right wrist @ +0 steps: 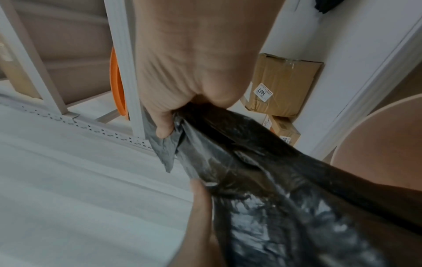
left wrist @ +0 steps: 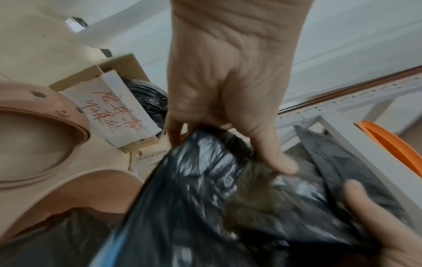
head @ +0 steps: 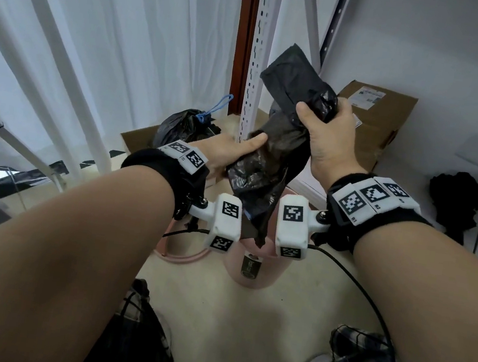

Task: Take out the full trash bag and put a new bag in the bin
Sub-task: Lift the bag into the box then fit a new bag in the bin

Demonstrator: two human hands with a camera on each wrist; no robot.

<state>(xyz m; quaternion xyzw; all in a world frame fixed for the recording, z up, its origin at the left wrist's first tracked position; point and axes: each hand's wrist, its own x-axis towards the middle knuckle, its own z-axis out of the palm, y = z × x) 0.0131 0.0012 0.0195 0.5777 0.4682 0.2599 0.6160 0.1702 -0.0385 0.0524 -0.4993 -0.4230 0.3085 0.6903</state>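
Both hands hold a new black trash bag [head: 267, 166], still crumpled and part folded, above the pink bin [head: 264, 275]. My left hand [head: 244, 151] pinches the bag's middle, thumb in front and fingers behind. Higher up, my right hand [head: 317, 109] grips the folded end. In the left wrist view the bag [left wrist: 205, 198] fills the lower frame under the left hand [left wrist: 228, 137], with the pink bin's lid [left wrist: 34, 135] at left. The right wrist view shows the right hand [right wrist: 182, 119] clutching the bag [right wrist: 274, 171]. The full bag [head: 184, 128], tied with a blue drawstring, sits in a cardboard box at back left.
A white slotted shelf post [head: 256, 61] stands right behind the bag. Cardboard boxes [head: 376, 123] lean on the wall at right, and a dark heap [head: 460, 198] lies on the floor there. White curtains hang at left. An orange round object [left wrist: 392, 144] sits in the shelf.
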